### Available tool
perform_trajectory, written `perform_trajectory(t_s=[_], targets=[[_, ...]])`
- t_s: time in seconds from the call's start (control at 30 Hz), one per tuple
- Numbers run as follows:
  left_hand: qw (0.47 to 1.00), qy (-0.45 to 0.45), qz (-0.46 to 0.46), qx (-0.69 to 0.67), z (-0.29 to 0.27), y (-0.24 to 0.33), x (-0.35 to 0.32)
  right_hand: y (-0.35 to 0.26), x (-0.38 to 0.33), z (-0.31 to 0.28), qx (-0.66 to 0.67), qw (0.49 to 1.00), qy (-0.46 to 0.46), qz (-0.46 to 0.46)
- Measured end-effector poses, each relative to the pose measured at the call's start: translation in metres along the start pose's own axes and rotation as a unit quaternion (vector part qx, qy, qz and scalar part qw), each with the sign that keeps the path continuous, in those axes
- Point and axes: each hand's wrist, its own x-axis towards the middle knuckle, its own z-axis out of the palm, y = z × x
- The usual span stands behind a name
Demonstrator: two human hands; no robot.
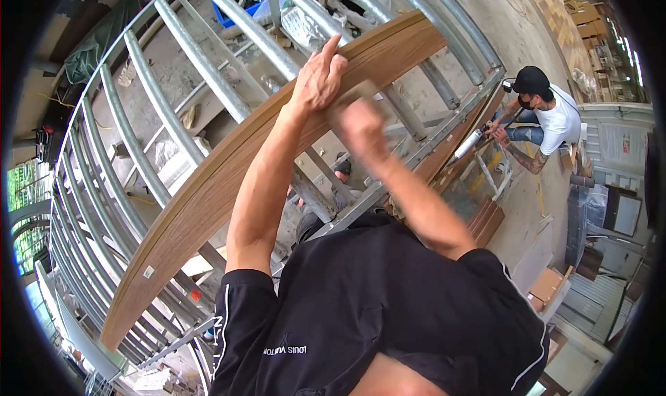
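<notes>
Our left hand [319,80] lies over the far edge of a long wooden plank [208,195], a finger stretched outward; we cannot tell whether the others close on that edge. Just beside it, our right hand [364,125] is curled around a blurred tan block [358,95], held over the plank; motion hides its exact kind and whether it touches the wood.

The plank rests across a frame of metal tubes [201,58], running slantwise from near the frame's upper right corner down toward its lower left part. Its wood grain faces us, and a small white sticker [148,272] sits near its lower left end.

Closer to our body, a metal rail [444,127] forms the frame's near edge. Through the gaps beyond the plank we see the floor and, toward the frame's far edge, a blue crate [239,2].

Past the frame's right edge, a co-worker [557,122] in a white shirt and black cap holds a caulking gun [470,145] with a white tube. Brown boards [487,222] lie nearby, and cardboard boxes [547,285] stand farther right.
</notes>
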Motion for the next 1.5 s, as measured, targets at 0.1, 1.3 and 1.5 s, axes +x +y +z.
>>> perform_trajectory(t_s=[0.1, 1.3, 1.5], targets=[[0.996, -0.011, -0.045, -0.076, -0.007, 0.001, 0.001, -0.085, -0.014, 0.033, 0.124, 0.991, -0.024, -0.039], [0.833, 0.244, -0.250, 0.428, -0.108, 0.014, -0.382, -0.007, 0.103, 0.047, 0.051, 0.984, -0.135, 0.101], [0.825, 0.267, -0.246, 0.432, -0.109, 0.004, -0.389, -0.122, 0.114, 0.097, 0.156, 0.914, -0.252, -0.278]])
